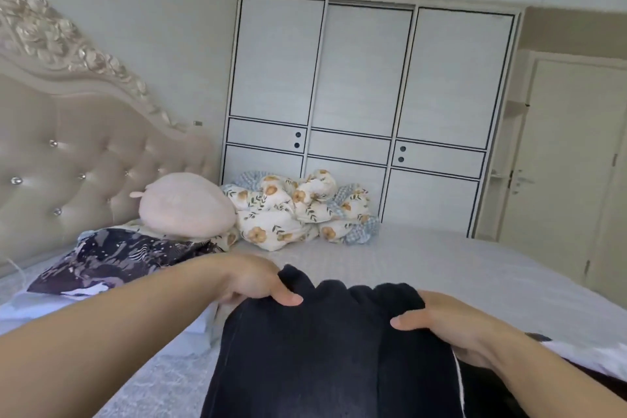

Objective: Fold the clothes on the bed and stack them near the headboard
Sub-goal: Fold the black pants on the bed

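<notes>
Grey bed (424,258): both my hands, left hand (252,282) and right hand (451,326), pinch dark garment (325,343) far edge; headboard (84,159) lies left, left hand nearer.

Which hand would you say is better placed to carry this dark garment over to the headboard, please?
Probably the left hand. It grips the dark garment on the side facing the headboard and the patterned garment already lying there; the right hand holds the far side.
</notes>
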